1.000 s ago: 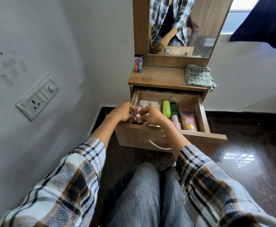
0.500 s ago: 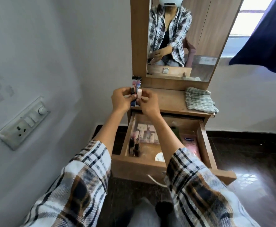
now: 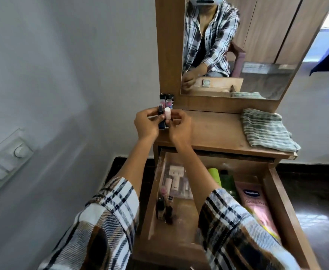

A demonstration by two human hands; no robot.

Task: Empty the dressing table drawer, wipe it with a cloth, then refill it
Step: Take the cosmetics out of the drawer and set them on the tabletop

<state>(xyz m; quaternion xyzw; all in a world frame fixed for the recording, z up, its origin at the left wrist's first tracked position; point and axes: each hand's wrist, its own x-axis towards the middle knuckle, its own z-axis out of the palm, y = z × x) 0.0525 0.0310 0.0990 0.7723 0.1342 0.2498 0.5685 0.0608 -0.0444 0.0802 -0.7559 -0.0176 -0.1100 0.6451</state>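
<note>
The wooden drawer (image 3: 280,203) stands pulled out below the dressing table top (image 3: 214,131). Inside lie small dark bottles (image 3: 163,207), clear-packed items (image 3: 176,182), a green tube (image 3: 215,175) and a pink lotion tube (image 3: 255,205). Over the top's left end, my left hand (image 3: 146,123) grips a dark tube (image 3: 161,121) and my right hand (image 3: 179,125) grips a pale pink tube (image 3: 167,114). Both tubes are upright and side by side. Two more tubes (image 3: 166,102) stand just behind them. A folded green striped cloth (image 3: 267,129) lies on the top's right end.
A mirror (image 3: 237,45) rises behind the top and reflects a seated person in a plaid shirt. A white wall with a switch panel (image 3: 5,162) runs along the left. Dark glossy floor (image 3: 319,211) lies to the right of the drawer.
Both hands have risen out of the drawer with the two small tubes and now hold them at the left end of the table top. My view has tilted and moved closer.
</note>
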